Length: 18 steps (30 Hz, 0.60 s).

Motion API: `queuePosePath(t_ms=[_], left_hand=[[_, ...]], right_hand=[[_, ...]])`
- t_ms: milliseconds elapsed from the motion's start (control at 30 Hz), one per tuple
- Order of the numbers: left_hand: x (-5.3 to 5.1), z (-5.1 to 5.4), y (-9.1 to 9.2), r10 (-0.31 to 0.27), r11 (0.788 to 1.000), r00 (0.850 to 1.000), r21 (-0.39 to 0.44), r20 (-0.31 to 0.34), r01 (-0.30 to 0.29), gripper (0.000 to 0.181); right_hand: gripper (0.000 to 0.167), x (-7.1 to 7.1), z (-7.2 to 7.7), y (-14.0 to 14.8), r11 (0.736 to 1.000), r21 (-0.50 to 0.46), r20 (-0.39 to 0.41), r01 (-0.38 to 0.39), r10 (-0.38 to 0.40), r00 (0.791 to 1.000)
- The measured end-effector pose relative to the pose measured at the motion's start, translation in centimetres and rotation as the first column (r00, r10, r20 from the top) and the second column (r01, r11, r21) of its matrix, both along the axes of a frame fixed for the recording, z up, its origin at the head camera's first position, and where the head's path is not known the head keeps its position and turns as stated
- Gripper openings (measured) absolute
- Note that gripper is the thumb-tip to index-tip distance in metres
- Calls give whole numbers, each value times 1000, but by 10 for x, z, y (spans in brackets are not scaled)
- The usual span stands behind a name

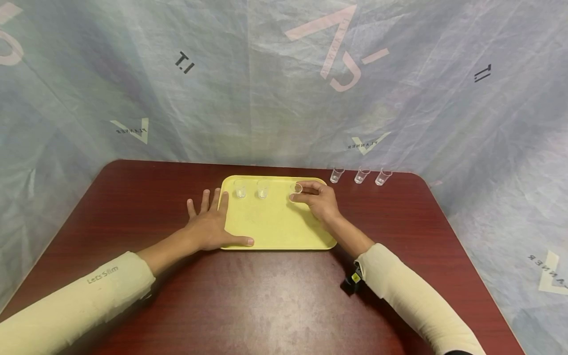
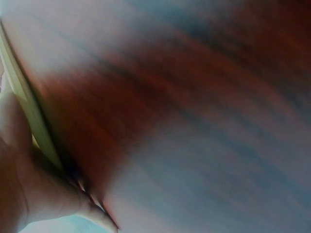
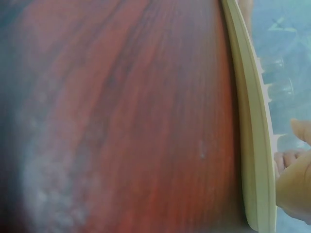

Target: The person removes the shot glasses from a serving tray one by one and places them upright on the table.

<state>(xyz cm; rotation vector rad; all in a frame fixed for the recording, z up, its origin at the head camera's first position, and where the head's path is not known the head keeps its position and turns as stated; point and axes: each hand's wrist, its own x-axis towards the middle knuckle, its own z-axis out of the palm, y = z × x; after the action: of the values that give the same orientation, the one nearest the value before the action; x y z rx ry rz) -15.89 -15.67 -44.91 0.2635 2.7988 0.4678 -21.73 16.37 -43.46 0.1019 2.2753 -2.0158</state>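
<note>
A yellow tray [image 1: 275, 227] lies on the dark red table, with two small clear glasses, one [image 1: 240, 189] at its back left corner and another [image 1: 263, 189] just right of it. My right hand [image 1: 320, 199] holds a third clear glass [image 1: 295, 189] between thumb and fingers over the tray's back right part; whether its base touches the tray I cannot tell. My left hand [image 1: 210, 227] is spread across the tray's left edge, thumb along the front rim. In the right wrist view the tray's rim [image 3: 252, 121] hides part of my right hand [image 3: 294, 179].
Three more clear glasses stand in a row at the table's back right: one [image 1: 337, 175] nearest the tray, one [image 1: 361, 176] in the middle, one [image 1: 383, 177] at the far end. Behind the table [image 1: 275, 301] hangs a grey printed sheet [image 1: 222, 98].
</note>
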Motion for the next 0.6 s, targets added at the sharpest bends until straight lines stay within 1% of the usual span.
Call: queuePosePath(t_ms=[367, 600], left_hand=[[1, 1, -1, 0, 1000, 1000, -2, -2, 0, 174], [0, -1, 0, -2, 1000, 1000, -2, -5, 2, 175]], right_hand=[[48, 5, 0, 6, 1000, 21, 27, -20, 20, 999], [48, 9, 1, 16, 1000, 25, 18, -3, 3, 1000]])
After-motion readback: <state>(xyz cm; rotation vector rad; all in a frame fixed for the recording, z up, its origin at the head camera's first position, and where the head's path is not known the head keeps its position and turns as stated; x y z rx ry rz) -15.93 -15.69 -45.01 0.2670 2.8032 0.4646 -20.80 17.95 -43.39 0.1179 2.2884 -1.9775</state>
